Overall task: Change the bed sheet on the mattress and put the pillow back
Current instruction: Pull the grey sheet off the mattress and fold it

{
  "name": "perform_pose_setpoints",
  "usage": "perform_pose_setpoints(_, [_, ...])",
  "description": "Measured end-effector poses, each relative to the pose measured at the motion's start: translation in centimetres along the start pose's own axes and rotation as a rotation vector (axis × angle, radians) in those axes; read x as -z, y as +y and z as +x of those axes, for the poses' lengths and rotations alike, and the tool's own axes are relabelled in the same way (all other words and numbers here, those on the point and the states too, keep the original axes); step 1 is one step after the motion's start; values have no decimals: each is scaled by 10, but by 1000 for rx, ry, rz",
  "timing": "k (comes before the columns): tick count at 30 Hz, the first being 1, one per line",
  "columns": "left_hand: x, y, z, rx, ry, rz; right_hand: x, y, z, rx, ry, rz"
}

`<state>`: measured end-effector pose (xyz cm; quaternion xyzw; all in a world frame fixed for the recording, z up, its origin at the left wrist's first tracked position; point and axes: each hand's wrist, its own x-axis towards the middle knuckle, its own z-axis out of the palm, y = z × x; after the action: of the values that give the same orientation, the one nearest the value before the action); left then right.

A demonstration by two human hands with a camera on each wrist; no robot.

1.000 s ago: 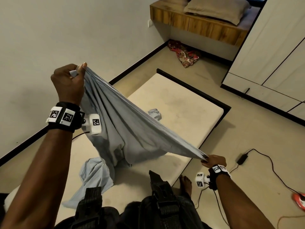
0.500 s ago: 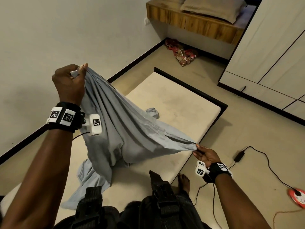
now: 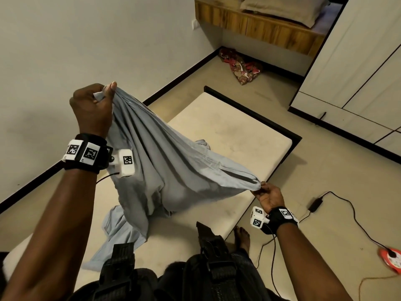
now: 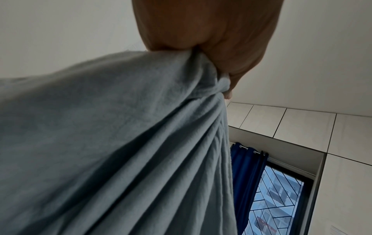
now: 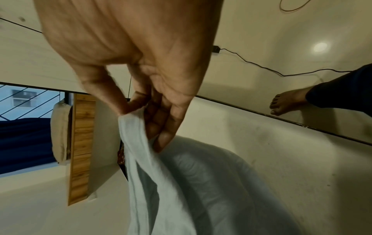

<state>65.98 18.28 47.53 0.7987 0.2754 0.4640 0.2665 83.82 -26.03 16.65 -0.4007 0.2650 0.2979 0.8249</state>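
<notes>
A grey-blue bed sheet (image 3: pixel 165 161) hangs stretched between my two hands above the bare cream mattress (image 3: pixel 234 131), its lower folds lying bunched on the mattress near me. My left hand (image 3: pixel 95 105) is raised high and grips one bunched corner in a fist; the left wrist view shows the sheet (image 4: pixel 141 143) gathered under that left hand (image 4: pixel 211 47). My right hand (image 3: pixel 268 193) is low by the mattress's right edge and pinches another corner; the right wrist view shows the right hand (image 5: pixel 141 111) pinching the sheet (image 5: pixel 153 174). A beige pillow (image 3: pixel 282 7) lies on the wooden ledge.
A wooden ledge (image 3: pixel 256 27) stands at the far wall with a patterned red cloth (image 3: pixel 240 66) on the floor below it. White wardrobe doors (image 3: pixel 358 79) fill the right side. A black adapter and cable (image 3: pixel 314 203) and an orange extension reel (image 3: pixel 390 257) lie on the floor right. My bare foot (image 3: pixel 242 235) stands beside the mattress.
My right hand has risen a little and turned palm-up, keeping its pinch on the sheet corner. The sheet sags more between the hands. The left hand has held still.
</notes>
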Motion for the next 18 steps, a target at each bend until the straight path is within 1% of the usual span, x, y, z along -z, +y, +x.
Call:
perform_pose_setpoints(2, [0, -1, 0, -5, -4, 4, -5, -2, 1, 29, 26, 19])
perform_pose_setpoints(5, [-1, -3, 1, -5, -8, 9, -12, -1, 0, 104, 115, -165])
perform_pose_setpoints(9, [-1, -3, 1, -4, -7, 10, -15, 3, 2, 189, 195, -296])
perform_pose_setpoints(13, [-1, -6, 3, -6, -14, 26, -9, 3, -6, 240, 180, -454])
perform_pose_setpoints(14, [0, -7, 4, -6, -12, 36, -3, 4, -5, 242, 195, -509])
perform_pose_setpoints(18, [8, -9, 9, -11, 0, 48, 22, 9, 3, 261, 377, -740])
